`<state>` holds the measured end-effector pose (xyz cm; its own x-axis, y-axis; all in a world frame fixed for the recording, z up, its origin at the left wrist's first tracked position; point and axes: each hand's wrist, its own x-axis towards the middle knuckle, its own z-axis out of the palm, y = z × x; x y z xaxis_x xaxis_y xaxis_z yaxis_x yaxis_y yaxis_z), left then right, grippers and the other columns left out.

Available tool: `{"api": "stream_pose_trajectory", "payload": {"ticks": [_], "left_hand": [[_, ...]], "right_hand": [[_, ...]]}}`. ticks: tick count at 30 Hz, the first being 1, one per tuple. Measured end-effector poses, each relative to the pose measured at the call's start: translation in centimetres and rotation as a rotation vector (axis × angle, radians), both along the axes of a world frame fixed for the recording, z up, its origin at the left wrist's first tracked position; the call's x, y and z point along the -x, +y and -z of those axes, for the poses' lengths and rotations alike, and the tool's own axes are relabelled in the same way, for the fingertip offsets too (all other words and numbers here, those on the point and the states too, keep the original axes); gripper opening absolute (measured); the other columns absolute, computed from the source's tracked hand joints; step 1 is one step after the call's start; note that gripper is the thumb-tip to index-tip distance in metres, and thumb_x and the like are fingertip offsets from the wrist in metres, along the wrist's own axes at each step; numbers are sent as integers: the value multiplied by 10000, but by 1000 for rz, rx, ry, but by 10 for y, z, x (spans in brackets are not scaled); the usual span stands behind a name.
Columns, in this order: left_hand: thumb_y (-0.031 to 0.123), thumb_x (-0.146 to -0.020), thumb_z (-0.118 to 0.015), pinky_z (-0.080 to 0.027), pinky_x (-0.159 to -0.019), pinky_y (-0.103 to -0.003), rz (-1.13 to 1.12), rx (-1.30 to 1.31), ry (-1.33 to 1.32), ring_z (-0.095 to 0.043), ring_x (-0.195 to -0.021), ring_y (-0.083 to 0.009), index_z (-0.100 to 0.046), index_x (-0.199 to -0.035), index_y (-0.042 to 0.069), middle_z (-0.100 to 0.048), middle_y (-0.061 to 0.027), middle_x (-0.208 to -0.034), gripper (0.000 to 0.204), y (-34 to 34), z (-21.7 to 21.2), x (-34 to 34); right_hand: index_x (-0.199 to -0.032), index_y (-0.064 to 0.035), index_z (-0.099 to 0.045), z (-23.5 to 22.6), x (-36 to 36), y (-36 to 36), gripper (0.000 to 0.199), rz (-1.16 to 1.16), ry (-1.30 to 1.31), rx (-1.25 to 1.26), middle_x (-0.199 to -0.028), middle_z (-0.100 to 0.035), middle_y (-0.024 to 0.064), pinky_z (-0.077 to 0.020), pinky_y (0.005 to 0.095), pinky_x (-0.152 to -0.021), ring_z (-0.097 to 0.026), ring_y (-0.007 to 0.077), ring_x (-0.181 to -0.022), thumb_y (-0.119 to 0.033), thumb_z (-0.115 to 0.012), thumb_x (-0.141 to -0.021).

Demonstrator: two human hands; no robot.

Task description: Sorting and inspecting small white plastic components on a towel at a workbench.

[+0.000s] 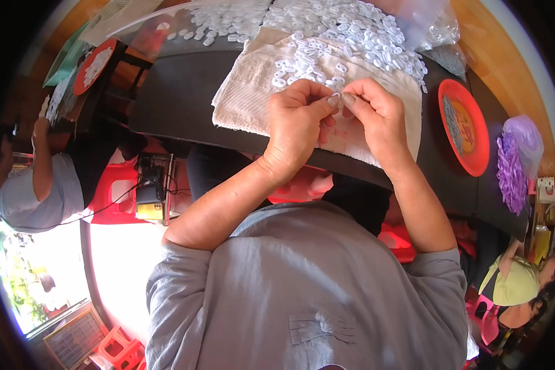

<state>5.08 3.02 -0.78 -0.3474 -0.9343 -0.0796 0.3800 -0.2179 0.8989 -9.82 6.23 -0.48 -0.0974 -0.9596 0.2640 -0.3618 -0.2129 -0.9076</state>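
Both hands meet over the near edge of a cream terry-cloth towel [246,98] spread on a dark, round-edged worktop [179,98]. The left hand [299,120] is closed to a narrow pinch, thumb and forefinger tips pressed together against a small white plastic piece [337,98] that is mostly hidden by the fingertips; its exact shape cannot be told. The right hand [376,114] is likewise narrowed to a pinch, its thumb and forefinger tips touching the same spot, so the two hands are in contact at the fingertips. Just beyond the hands, on the towel, lies a dense heap of small white plastic loop-shaped pieces [345,31], spreading to the far edge of the worktop and under a sheet of clear plastic film [422,18] at the upper right. More of the same white pieces lie scattered to the upper left [219,21]. To the right of the towel, well apart from the hands, a round orange-red plastic plate [478,132] rests on the worktop, and beyond it a clear bag of purple plastic pieces [515,157]. A second red round plate holding white pieces [95,65] stands at the far left, near another person in a grey-blue shirt [40,191]. A further person in a yellow-green top [515,283] sits at the lower right. A red plastic stool [114,194] stands below the worktop edge.
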Motion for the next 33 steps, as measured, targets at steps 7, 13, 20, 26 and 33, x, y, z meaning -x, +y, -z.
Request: {"api": "stream_pose_trajectory", "payload": {"ticks": [7,13,20,26,33], "left_hand": [[38,-865,-631,-397,-460,-197,-88,133,-52,-504,-541,-62,-602,-854,1,-598,-20,-707,49,4,12,3],[33,-852,-619,-425,-508,-233,-74,69,-41,-514,-578,-78,-567,-843,-12,-562,-28,-683,70,6,6,0],[78,-894,-607,-361,-405,-215,-66,2,14,-479,-463,-69,-557,-895,23,-550,-19,-635,74,9,4,11],[82,-902,-598,-371,-415,-221,-48,57,33,-486,-474,-75,-554,-893,20,-550,-24,-634,77,9,9,6],[76,-905,-595,-386,-434,-225,3,7,84,-499,-495,-83,-555,-902,23,-558,-30,-650,66,9,8,4]], "right_hand": [[-907,-14,-620,-1,-5,3,55,-41,-64,-97,-741,-586,-27,-410,193,-612,-520,31,-669,-42,-573,-914],[-931,-13,-639,-41,6,-14,95,-116,93,-184,-705,-574,-26,-399,207,-586,-511,34,-655,-77,-578,-897],[-944,-64,-675,-30,9,-88,186,-70,777,176,-749,-657,70,-439,303,-605,-584,170,-635,-110,-567,-800],[-917,-89,-687,-23,-3,-104,201,-158,838,102,-781,-663,134,-483,391,-686,-639,277,-739,-112,-571,-755],[-901,-50,-661,-19,8,-99,144,-109,730,115,-736,-656,92,-473,311,-626,-626,208,-662,-101,-608,-778]]}}
